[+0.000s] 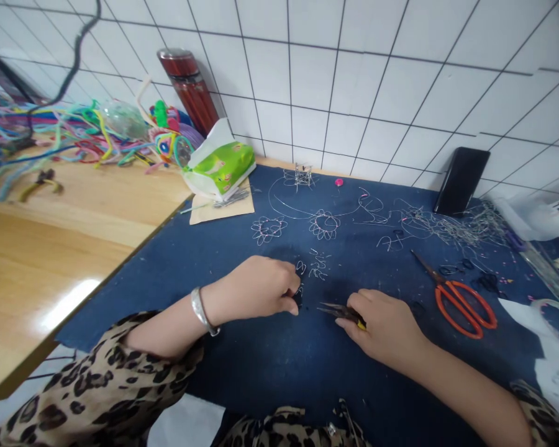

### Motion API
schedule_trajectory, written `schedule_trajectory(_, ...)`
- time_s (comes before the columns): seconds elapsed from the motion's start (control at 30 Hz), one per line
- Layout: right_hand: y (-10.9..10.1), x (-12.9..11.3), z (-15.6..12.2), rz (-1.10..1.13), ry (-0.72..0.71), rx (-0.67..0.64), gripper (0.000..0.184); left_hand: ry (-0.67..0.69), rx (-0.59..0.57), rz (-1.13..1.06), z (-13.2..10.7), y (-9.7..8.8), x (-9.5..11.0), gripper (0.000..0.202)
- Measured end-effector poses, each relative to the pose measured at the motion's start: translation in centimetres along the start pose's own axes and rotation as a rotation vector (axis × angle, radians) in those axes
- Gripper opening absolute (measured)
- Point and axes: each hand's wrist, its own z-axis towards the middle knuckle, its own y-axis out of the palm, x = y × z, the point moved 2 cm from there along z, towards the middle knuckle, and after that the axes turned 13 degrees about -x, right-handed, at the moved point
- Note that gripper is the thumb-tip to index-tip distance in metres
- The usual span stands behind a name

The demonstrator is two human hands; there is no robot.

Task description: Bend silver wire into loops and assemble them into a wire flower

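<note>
My right hand (384, 323) is wrapped round a pair of small pliers (342, 311) with a bit of yellow handle showing; their thin jaws point left and stand slightly apart. Opposite the jaws is my left hand (265, 288), fingers curled in and thumb close to them. Whatever it pinches is too small to make out. Small bent wire pieces (318, 266) lie just beyond my left fingertips on the dark blue mat (279, 360). Farther back rest two flower-shaped wire rings, one on the left (268, 230) and one on the right (325, 225).
Orange-handled scissors (466, 307) lie right of my right hand. Behind them are tangled wires (461, 226) and a leaning black phone (462, 181). A green tissue pack (226, 166), a red flask (189, 90) and colourful pipe cleaners (93, 133) stand or lie at back left.
</note>
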Motion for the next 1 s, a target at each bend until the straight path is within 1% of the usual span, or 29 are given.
schedule_trajectory(0.17, 0.0, 0.0, 0.0, 0.004, -0.007, 0.0, 0.019, 0.027, 0.024, -0.011, 0.3, 1.0, 0.7, 0.011)
schedule_trajectory(0.33, 0.0, 0.1, 0.0, -0.003, -0.007, -0.003, 0.02, 0.037, -0.017, 0.075, 0.1, 0.8, 1.4, 0.009)
schedule_trajectory(0.47, 0.1, 0.2, -0.1, 0.009, -0.014, -0.004, 0.022, 0.08, -0.009, -0.062, 0.0, 0.1, 1.6, 0.01)
schedule_trajectory(0.6, 0.1, 0.5, -0.1, 0.03, -0.019, 0.023, 0.023, 0.151, 0.035, -0.204, 0.2, -0.4, 1.5, 0.009)
schedule_trajectory(0.67, 0.1, 0.7, 0.0, 0.05, -0.017, 0.053, 0.023, 0.148, 0.048, -0.238, 0.3, -0.4, 1.4, 0.009)
schedule_trajectory(0.8, 0.1, 0.9, 0.1, 0.08, -0.014, 0.104, 0.025, 0.134, 0.039, -0.292, 0.5, -0.2, 1.1, 0.006)
schedule_trajectory(1.0, 0.2, 0.9, 0.1, 0.067, -0.021, 0.121, 0.027, 0.16, 0.019, -0.388, 0.6, -0.2, 1.4, 0.005)
